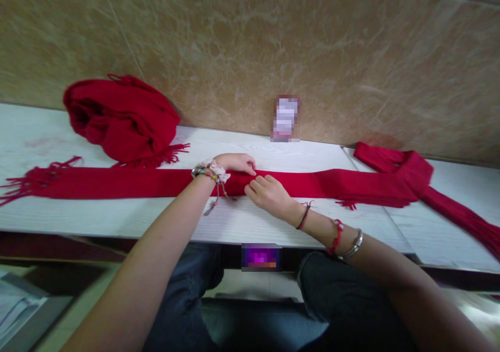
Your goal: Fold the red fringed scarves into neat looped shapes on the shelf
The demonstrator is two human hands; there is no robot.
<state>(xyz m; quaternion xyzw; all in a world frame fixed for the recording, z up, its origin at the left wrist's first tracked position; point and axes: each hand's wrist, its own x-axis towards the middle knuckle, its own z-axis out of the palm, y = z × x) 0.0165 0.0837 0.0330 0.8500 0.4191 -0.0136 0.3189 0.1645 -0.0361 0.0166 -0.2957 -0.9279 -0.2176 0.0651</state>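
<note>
A long red scarf point(128, 183) lies folded into a narrow strip along the white table, with a fringe at its left end. At the strip's middle, my left hand point(236, 163) rests over the far edge, fingers bent and fingertips pinched at the cloth. Just to its right, my right hand point(269, 193) has its fingers curled closed on the same scarf from the near side. The two hands are close together. What exactly lies between the fingertips is partly hidden.
A bunched red scarf point(121, 120) sits at the back left. More red cloth point(414, 170) is folded over at the right, a fringed length trailing off the right side. A blurred-out phone-like item point(286, 117) leans on the marbled wall point(242, 39). The white table point(148, 219) has a near edge above my knees.
</note>
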